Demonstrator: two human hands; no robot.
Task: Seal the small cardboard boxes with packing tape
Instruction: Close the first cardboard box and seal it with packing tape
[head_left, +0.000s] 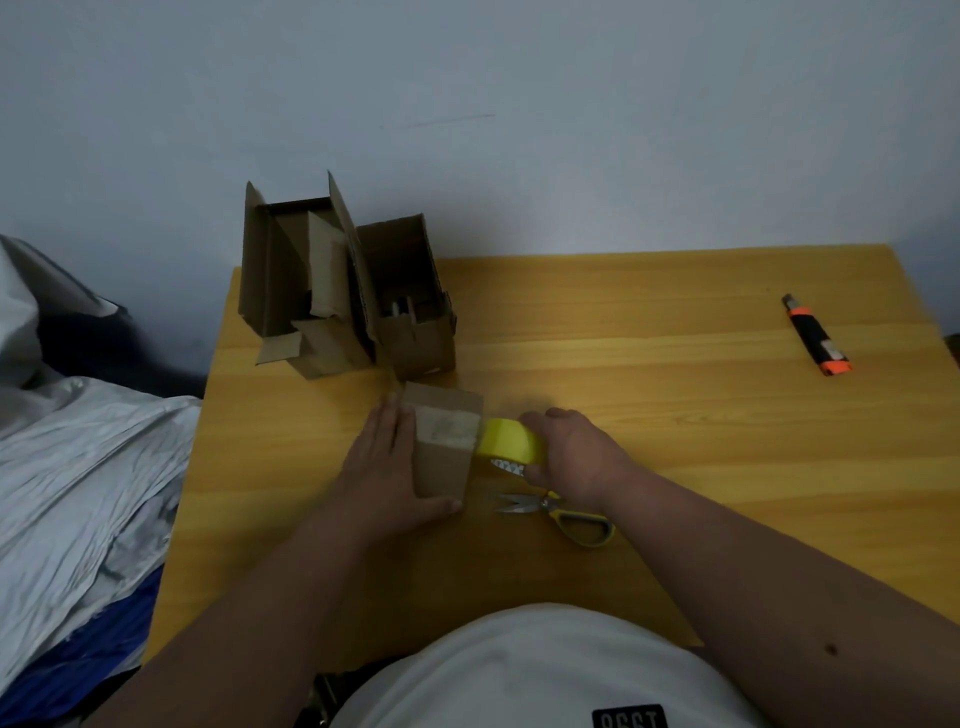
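Two open boxes (343, 291) stand beyond; left hand (387, 467) presses the taped box (441, 447) with flat fingers, right hand (571, 452) grips the yellow tape roll (511, 441).

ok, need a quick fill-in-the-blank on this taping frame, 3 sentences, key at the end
The right hand grips the ____ tape roll.
The left hand rests against the small cardboard box, which lies ____ the roll.
The ____ lie on the table beneath the right wrist.
Missing: yellow; left of; scissors

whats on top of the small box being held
A clear strip of tape lies across the small box, running to the yellow roll. The box is closed, so its contents are hidden.
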